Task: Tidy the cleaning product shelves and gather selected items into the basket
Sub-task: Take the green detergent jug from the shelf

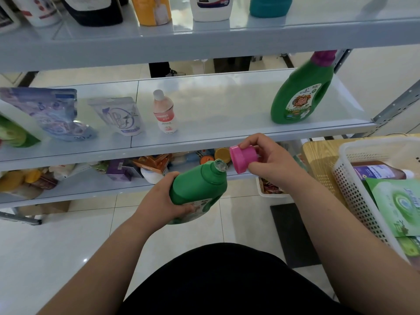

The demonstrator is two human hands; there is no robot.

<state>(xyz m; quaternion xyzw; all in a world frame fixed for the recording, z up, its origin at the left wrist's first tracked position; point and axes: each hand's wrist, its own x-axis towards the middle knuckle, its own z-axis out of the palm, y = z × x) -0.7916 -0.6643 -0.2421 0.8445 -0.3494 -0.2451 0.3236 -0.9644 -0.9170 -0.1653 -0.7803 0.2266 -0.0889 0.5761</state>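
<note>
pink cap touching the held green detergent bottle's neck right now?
Apart. Head view: the right hand pinches the pink cap beside the open neck of the green detergent bottle; background shows between them.

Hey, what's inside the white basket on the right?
Inside the white basket lie a brown bottle with a white cap and green packets. Anything beneath them is covered, and the frame cuts off the basket's right side.

Tilted green bottle (198, 187) (pink cap (242, 158) off)

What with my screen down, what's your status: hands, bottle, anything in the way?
Left hand grips green bottle, open neck tilted away. Right hand pinches pink cap, just off the neck. Nothing between cap and neck.
</note>
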